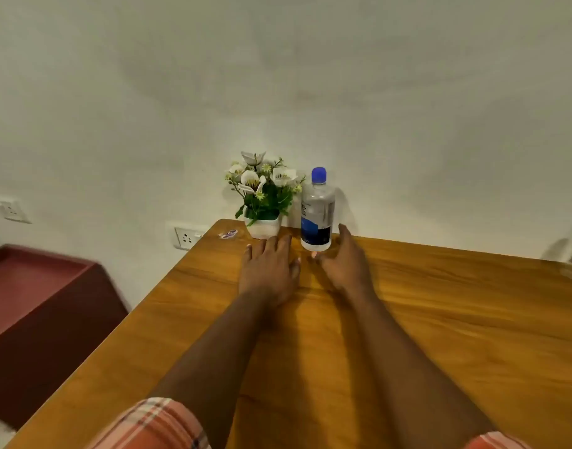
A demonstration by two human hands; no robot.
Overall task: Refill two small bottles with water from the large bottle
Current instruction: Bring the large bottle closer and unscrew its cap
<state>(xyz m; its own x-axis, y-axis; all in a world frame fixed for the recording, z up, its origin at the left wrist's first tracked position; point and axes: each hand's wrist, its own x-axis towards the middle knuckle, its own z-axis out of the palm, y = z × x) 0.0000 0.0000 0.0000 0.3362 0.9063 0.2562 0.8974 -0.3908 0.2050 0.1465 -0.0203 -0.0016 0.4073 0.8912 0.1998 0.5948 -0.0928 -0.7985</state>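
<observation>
Your right hand [341, 259] spreads open just beside the capped bottle [317, 210] at the table's [440, 303] far edge, next to a potted plant [263, 196]; your left hand [269, 267] hovers open and empty. No cap is off and no water poured. A blurred clear shape [569, 257] at far right may be another bottle, but you cannot tell. Both refills appear ahead.

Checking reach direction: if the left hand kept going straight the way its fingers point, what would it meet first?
Probably the white flower pot, just beyond the left hand; the gap is hard to judge.
</observation>
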